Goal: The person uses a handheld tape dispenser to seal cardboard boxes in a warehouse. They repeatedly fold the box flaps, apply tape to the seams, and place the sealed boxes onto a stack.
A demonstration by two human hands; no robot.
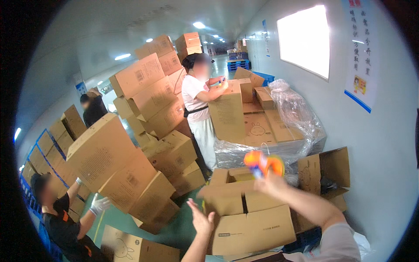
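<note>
My right hand (271,183) is closed around an orange and blue tape dispenser (255,162), slightly smeared by motion, held above the far side of an open carton (222,198). The dispenser carries an orange-yellow roll at its right. One wide flap (253,230) of this cardboard box hangs folded outward toward me, and a dark gap shows between its flaps. My left hand (202,217) is raised at the box's left edge, fingers stretched and apart, holding nothing. Whether its fingertips touch the cardboard I cannot tell.
A tall, leaning stack of cartons (144,98) rises left of centre. Beyond my box, a plastic-wrapped pallet load (262,150) has a person in white (198,98) beside it. At left, a white-gloved person (65,222) reaches toward cartons. An open box (309,170) stands by the wall.
</note>
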